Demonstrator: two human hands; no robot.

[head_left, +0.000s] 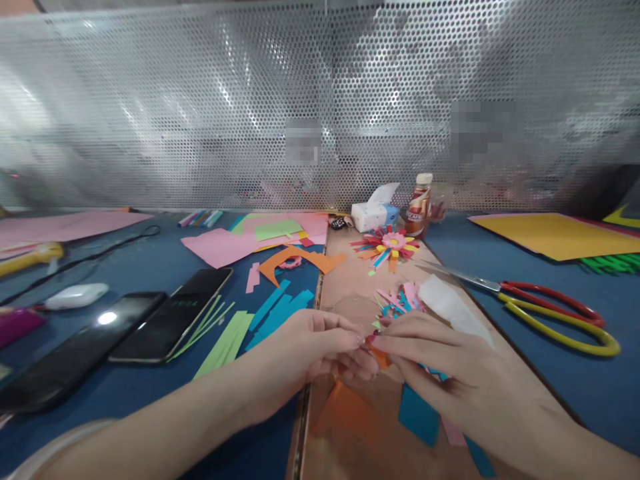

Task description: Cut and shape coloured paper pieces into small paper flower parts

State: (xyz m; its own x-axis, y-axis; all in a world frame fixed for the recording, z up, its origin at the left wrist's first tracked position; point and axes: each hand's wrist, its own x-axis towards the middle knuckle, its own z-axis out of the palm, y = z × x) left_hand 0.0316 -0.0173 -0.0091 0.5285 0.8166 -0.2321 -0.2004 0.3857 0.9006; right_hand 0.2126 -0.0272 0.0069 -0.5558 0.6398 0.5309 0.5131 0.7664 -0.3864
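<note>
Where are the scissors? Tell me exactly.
In the head view, the scissors lie on the right, handles on the blue surface, just in front of the yellow sheet, tips pointing toward the pink-centred paper flower.

Cool, fairly even light fills the scene. Bright glints streak the perforated metal screen (215, 113), where two patches are pixelated; white glare spots one phone (83, 352). Edges stretch wide-angle, and detail softens around the left hand (315, 347) and right hand (445, 357).
</note>
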